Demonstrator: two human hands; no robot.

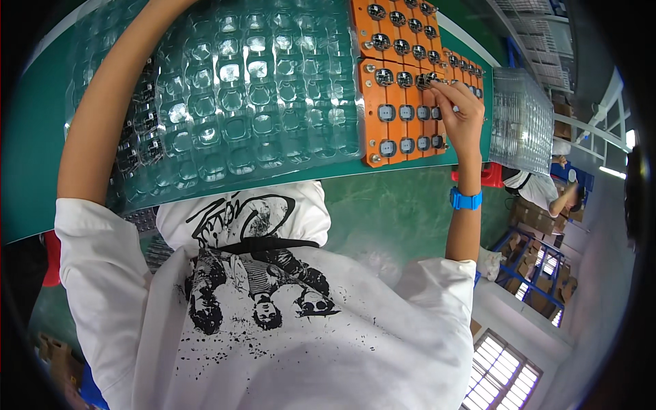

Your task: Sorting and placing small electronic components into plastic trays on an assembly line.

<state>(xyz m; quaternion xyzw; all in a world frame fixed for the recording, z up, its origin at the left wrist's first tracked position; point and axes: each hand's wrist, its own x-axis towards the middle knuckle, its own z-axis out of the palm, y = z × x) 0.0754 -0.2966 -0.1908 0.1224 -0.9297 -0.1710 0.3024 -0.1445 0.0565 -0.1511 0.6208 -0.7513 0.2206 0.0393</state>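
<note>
My right hand (pixel 462 113) is over an orange fixture plate (pixel 376 133), thumb and fingertips pinched on a small round electronic part (pixel 426 80) at one of the plate's seats. Similar dark round parts (pixel 384 77) fill the rows farther off; the two nearest rows show grey, square-ish seats (pixel 387 113) without dark parts on them. My left arm (pixel 113 102) reaches across the left of a clear plastic blister tray (pixel 232 116) and out at the top edge, so the left hand is out of sight. Several dark parts (pixel 152 119) show in the tray's left pockets.
Everything lies on a green-topped table (pixel 34 150). More orange plates (pixel 465 65) adjoin at the far right, beside a stack of clear trays (pixel 523 119). Another person (pixel 543 191) is at the right, near cardboard boxes (pixel 536 217) and a blue rack (pixel 509 256).
</note>
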